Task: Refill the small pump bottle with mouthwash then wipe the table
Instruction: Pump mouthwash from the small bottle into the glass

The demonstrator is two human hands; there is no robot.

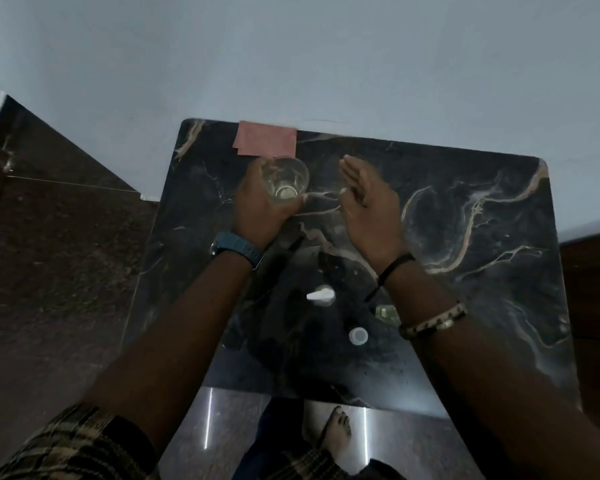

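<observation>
While your left hand (260,206) wraps around a clear bottle (284,180) near the far edge of the table (465,323), your right hand (368,199) is beside it with nothing in it. Your left fingers curl round the bottle's far side and your thumb presses its near side, so the grip is closed on it. You see down onto the bottle from above; a little pale yellowish liquid shows inside it. Whether its base touches the table or is lifted, you cannot tell from this angle.

Your right hand is spread flat, fingers together and pointing away from you, palm turned toward the bottle, apart from it and not touching it.

Just beyond the bottle, a pink cloth (265,143) lies folded at the table's far edge, against the wall (291,57).

Nearer to you, between your forearms, a white pump head (321,295) lies on its side on the dark marble top. A small white cap (358,336) stands closer still, to the right of the pump head. Partly hidden behind your right wrist sits a small pale greenish bottle (387,312), too covered to tell more.

You wear a blue watch (238,249) on your left wrist, and a black cord (394,268) and a beaded band (433,322) on your right.
</observation>
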